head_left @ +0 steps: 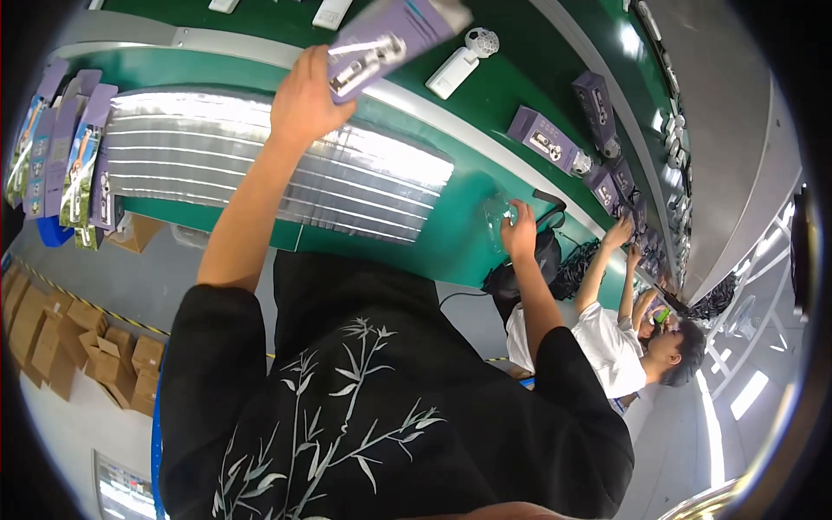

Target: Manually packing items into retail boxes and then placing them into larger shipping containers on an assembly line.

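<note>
My left hand (305, 102) is closed around a purple printed carton (386, 48), raised at the far side of the bench over the metal rail; the carton's far end looks open. Lower and to the right, my right hand (520, 230) has its fingers closed at the edge of a clear plastic piece (496, 217), whose exact shape is hard to make out. Between my hands, overlapping silver sleeves (260, 165) lie in a long row on the green bench (468, 247). Beyond the rail sits a white device (452, 74) with a round latticed head.
Flattened purple cartons (82, 147) stand at the left end. More purple cartons (544, 137) and white devices rest on the green belt (511, 78). A black bag (529, 269) lies beside my right forearm. Co-workers in white shirts (611, 351) work at right. Cardboard boxes (108, 360) sit at lower left.
</note>
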